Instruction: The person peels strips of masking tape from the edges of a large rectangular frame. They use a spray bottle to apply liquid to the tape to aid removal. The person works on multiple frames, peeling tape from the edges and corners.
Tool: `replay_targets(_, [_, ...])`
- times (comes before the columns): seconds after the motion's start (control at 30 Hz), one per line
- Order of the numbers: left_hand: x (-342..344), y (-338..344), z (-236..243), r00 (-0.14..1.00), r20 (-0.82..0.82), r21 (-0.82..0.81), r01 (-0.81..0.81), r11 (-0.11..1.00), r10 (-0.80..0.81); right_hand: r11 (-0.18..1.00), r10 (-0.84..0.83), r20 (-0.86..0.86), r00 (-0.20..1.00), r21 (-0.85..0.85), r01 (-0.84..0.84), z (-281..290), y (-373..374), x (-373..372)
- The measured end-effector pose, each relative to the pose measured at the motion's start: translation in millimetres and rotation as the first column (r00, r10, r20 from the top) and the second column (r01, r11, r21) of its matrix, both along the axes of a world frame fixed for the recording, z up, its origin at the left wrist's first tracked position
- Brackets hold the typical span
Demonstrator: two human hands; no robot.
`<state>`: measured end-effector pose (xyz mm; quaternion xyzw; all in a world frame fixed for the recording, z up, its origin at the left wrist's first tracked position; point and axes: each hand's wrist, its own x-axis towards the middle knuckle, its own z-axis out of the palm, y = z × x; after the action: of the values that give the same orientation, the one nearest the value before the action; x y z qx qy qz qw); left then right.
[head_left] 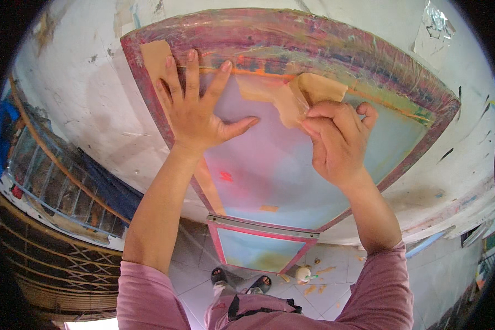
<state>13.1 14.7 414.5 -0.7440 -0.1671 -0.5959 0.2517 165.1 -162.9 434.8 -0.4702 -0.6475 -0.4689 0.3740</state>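
Observation:
A large screen frame (pixel 275 165) with a paint-stained magenta border and pale, tinted mesh leans against a white wall. My left hand (pixel 195 110) lies spread on its upper left, fingers over a strip of tan tape (pixel 154 55) along that side. At the upper right of the mesh, my right hand (pixel 338 137) pinches a crumpled, partly lifted piece of tan tape (pixel 283 104). More tan tape (pixel 209 184) runs down the lower left side, and a small tan scrap (pixel 268 208) sits low on the mesh.
A smaller pink-bordered screen (pixel 261 247) stands below, near my feet. A white container (pixel 303 274) and tan scraps (pixel 327 269) lie on the tiled floor (pixel 324 300). At left are a metal lattice (pixel 38 247) and dark blue cloth (pixel 107 181).

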Motion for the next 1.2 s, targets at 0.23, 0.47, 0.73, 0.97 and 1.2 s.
replay_targets(0.23, [-0.4,1.0,-0.5,1.000,0.006,0.017,-0.015,1.000,0.015,1.000,0.004,-0.024,1.000,-0.006,-0.004,-9.8,-19.9,7.9])
replay_targets(0.47, [-2.6,-2.6,1.4,1.000,-0.014,-0.005,0.000,1.000,0.000,0.999,-0.026,-0.078,0.997,-0.037,0.023,-26.2,-49.1,13.0])
replay_targets(0.73, [-5.6,-6.4,2.6,0.998,-0.062,-0.065,-0.021,0.998,0.017,0.997,-0.007,-0.148,0.989,-0.071,-0.004,-31.1,-62.5,-2.0])
replay_targets(0.97, [-7.9,-5.5,3.1,0.995,-0.083,-0.039,-0.050,0.998,0.047,0.998,-0.031,-0.197,0.980,-0.060,0.020,-39.8,-72.5,-13.8])
replay_targets(1.2, [-6.6,-5.0,2.5,0.998,-0.063,-0.048,-0.034,0.998,0.031,0.999,-0.008,-0.249,0.969,-0.041,-0.003,-53.4,-74.7,-23.1])
